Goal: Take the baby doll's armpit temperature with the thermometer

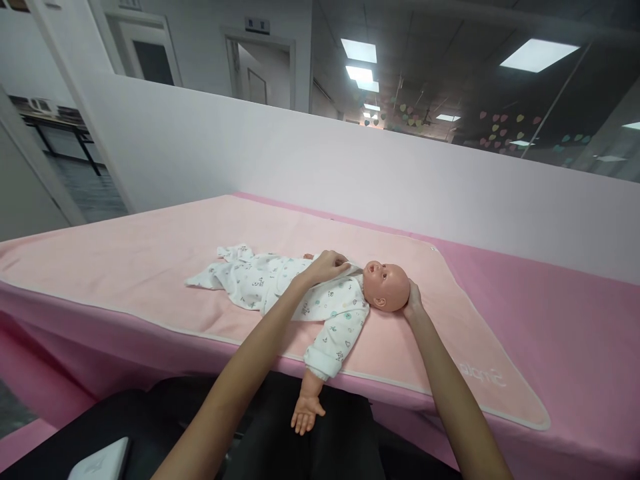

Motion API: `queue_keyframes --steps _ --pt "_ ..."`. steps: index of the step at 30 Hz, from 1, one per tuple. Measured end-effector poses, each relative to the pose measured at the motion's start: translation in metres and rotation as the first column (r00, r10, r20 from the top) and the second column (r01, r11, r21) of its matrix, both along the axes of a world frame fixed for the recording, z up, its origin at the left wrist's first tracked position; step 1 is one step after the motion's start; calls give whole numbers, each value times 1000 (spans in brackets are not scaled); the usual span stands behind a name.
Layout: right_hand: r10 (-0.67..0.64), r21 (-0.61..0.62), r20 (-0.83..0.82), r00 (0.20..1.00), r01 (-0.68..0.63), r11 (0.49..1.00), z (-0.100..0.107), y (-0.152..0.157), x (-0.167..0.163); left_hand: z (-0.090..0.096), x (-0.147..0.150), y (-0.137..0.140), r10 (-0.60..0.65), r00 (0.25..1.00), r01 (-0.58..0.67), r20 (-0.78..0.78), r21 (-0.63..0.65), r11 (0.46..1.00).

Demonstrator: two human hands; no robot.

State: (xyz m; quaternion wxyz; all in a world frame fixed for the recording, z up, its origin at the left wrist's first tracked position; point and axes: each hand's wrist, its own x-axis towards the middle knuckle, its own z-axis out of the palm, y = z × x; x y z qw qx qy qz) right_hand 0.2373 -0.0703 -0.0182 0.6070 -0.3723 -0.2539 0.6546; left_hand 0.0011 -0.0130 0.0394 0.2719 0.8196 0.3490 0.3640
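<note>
A baby doll [387, 288] lies on its back on a pale pink mat [150, 267], its head to the right. It wears a white printed top [320, 303] and matching trousers [245, 280] whose legs lie flat to the left. My left hand [327, 267] is closed on the top's front edge near the neck, lifting the cloth a little. Behind the doll's head, my right hand [414, 300] cups the crown; most of its fingers are hidden. The doll's near arm, sleeve cuff turned up, hangs over the table edge with its palm showing.
A darker pink cloth [590, 313] covers the table under the mat. Along the far side stands a white partition [400, 180] with glass above it. A white flat device [100, 460] lies at the lower left, by my dark-clothed legs.
</note>
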Motion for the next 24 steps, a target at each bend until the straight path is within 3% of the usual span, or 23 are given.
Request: queue_keyframes --steps 3,7,12,18,20,22,24 --pt "-4 5 30 1000 4 1000 0 -1 0 -6 3 7 128 985 -113 119 -126 986" --pt "-14 27 70 997 12 1000 -1 -1 2 -16 3 19 273 928 -175 255 -348 921" --pt "-35 19 79 996 33 999 -3 -1 3 -28 -1 30 355 848 -102 395 -535 839" --pt "-50 27 150 987 47 999 -3 -2 2 -33 -5 33 374 804 13 462 -643 766" --pt "-163 56 273 948 153 987 -1 -2 3 -34 -5 34 359 798 71 485 -666 743" --pt "-437 185 428 791 397 899 5 -6 5 -35 -5 34 348 784 131 515 -684 718" --pt "-677 352 476 562 583 732 17 -13 3 -35 -4 34 350 764 183 542 -702 688"
